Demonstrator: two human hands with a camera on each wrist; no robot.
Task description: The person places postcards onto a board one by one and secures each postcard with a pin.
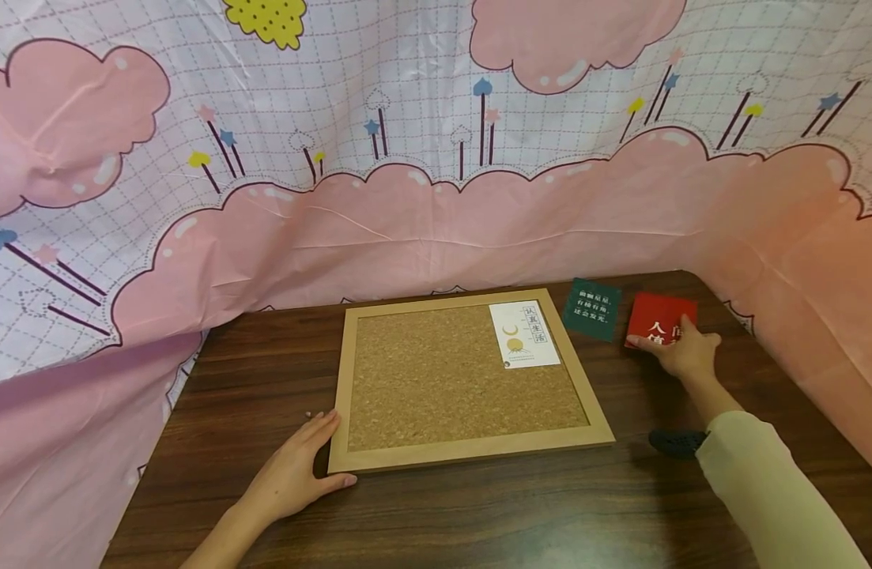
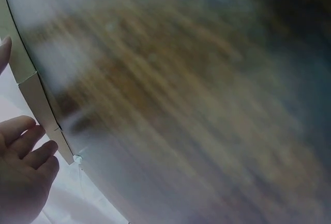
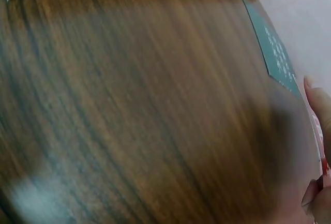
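A wood-framed cork board (image 1: 421, 387) lies on the table. My left hand (image 1: 293, 470) rests at its near left corner, with relaxed fingers at the left side and the thumb by the near edge. In the left wrist view, that hand (image 2: 26, 167) lies beside the frame (image 2: 46, 105). My right hand (image 1: 685, 352) grips a red card (image 1: 659, 308) with white characters, its thumb at the card's left edge. A dark green card (image 1: 592, 308) with white writing lies between the red card and the board. A white card (image 1: 524, 336) sits on the cork at the far right.
A small dark round piece (image 1: 507, 364) shows at the white card's lower corner, and a tiny object (image 1: 309, 414) lies by my left fingers. A dark object (image 1: 676, 444) lies beside my right sleeve (image 1: 756, 482). A patterned pink and white cloth (image 1: 421, 213) hangs around the table (image 1: 251, 371).
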